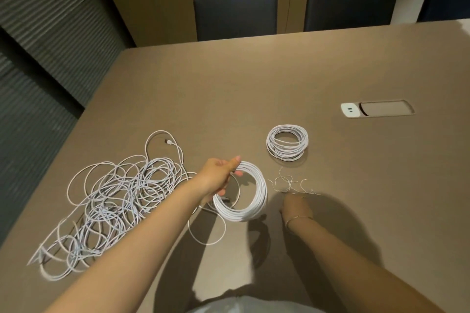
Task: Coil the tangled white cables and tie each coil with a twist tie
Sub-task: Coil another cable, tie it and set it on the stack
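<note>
My left hand (219, 177) grips a coil of white cable (244, 192), thumb on top of the loops and fingers curled round their left side, and holds the coil tilted on edge just above the counter (254, 84). One loose loop of the same cable (206, 232) trails down from the coil and lies flat on the counter below it.

My right hand (296, 207) is down on the counter to the right of the held coil, in shadow and blurred. Its fingertips reach the near edge of a small scatter of thin twist ties (292, 184). I cannot tell whether the fingers are pinching a tie or only touching the pile. A thin bracelet (298, 218) sits on that wrist.

A second coil (287, 142), already wound, lies flat on the counter beyond the twist ties, well apart from both hands. Whether it carries a tie is too small to make out.

To the left of my left forearm a large tangle of white cable (112, 201) is spread across the counter, many loops overlapping. One free end with a plug (168, 141) lies at the far side of the tangle.

Farther right on the counter is a recessed socket panel (376, 108) with a white outlet at its left end. Three dark chairs (235, 14) stand along the far edge.
</note>
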{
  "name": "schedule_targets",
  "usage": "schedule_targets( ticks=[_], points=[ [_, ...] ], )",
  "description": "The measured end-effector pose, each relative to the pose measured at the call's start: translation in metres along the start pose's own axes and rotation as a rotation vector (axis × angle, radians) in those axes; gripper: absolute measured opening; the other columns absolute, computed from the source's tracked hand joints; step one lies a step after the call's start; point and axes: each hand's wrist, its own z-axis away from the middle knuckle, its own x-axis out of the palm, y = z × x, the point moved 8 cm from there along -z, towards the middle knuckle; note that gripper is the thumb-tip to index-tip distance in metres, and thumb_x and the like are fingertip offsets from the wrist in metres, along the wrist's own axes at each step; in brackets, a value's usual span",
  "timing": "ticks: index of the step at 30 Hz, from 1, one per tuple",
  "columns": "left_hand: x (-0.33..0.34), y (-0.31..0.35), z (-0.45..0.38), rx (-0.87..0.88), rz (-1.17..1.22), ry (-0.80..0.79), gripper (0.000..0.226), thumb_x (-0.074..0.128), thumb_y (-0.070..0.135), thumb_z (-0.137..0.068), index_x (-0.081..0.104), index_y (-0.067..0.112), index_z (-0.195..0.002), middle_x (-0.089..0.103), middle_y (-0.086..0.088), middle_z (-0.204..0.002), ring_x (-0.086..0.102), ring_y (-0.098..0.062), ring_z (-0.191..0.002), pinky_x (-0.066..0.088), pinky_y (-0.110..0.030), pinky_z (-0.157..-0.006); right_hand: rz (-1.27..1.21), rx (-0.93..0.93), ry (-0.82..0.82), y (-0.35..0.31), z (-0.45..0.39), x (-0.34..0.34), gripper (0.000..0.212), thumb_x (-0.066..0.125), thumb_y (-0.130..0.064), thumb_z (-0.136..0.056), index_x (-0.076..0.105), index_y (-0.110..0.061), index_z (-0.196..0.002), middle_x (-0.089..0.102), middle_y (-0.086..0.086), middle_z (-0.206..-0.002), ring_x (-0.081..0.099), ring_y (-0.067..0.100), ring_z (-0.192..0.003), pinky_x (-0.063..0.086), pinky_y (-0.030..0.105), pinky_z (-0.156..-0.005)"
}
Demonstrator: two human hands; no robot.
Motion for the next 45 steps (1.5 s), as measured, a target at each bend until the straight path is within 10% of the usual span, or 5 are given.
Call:
schedule_targets(
  ticks=[6,14,27,34,45],
  points=[
    [-0.001,-0.004,0.001,-0.012,0.025,0.025,0.04,0.053,0.037,-0.1,0.065,0.0,-0.089,0.02,0.0,-0.048,0.016,-0.009,-0.033,0.021,-0.016,-0.037,-0.266,-0.118,0.044,-0.011,0.016,-0.008,0.027,0.044,-0.007,-0.092,0.045,-0.018,-0.067,0.058,0.012,-0.083,0.057,0.028,-0.081,0.042,0.032,-0.073],
    [-0.006,-0.008,0.005,-0.024,0.053,0.062,0.041,0.054,0.036,-0.1,0.061,0.002,-0.08,0.023,0.002,-0.046,0.019,-0.009,-0.034,0.02,-0.016,-0.036,-0.698,-0.511,0.455,-0.039,0.086,-0.08,0.016,0.045,-0.032,-0.083,0.049,-0.021,-0.072,0.044,-0.011,-0.059,0.045,0.003,-0.062,0.033,0.01,-0.059],
    [0.002,0.005,0.021,0.016,-0.018,0.06,0.047,0.047,0.044,-0.099,0.057,0.007,-0.072,0.028,0.003,-0.043,0.022,-0.013,-0.036,0.02,-0.019,-0.044,-0.233,-0.711,0.179,-0.085,0.114,-0.074,0.01,0.052,-0.023,-0.092,0.049,-0.025,-0.083,0.055,-0.003,-0.087,0.051,0.022,-0.08,0.041,0.036,-0.074],
    [0.018,0.004,0.035,0.054,-0.089,-0.012,0.045,0.05,0.034,-0.099,0.051,0.006,-0.062,0.025,0.003,-0.039,0.019,-0.013,-0.034,0.019,-0.018,-0.041,-0.007,-0.802,0.413,-0.108,0.125,-0.104,0.038,0.037,-0.035,-0.099,0.059,-0.004,-0.103,0.06,0.014,-0.102,0.056,0.032,-0.098,0.04,0.038,-0.075],
    [0.02,0.017,0.044,0.227,-0.198,0.006,0.04,0.057,0.031,-0.099,0.054,0.016,-0.062,0.036,0.005,-0.04,0.026,-0.014,-0.037,0.02,-0.02,-0.04,-0.006,-0.88,0.843,-0.098,0.143,-0.123,0.011,0.044,-0.028,-0.086,0.046,-0.018,-0.083,0.054,0.0,-0.071,0.05,0.015,-0.065,0.036,0.025,-0.049]
  ],
)
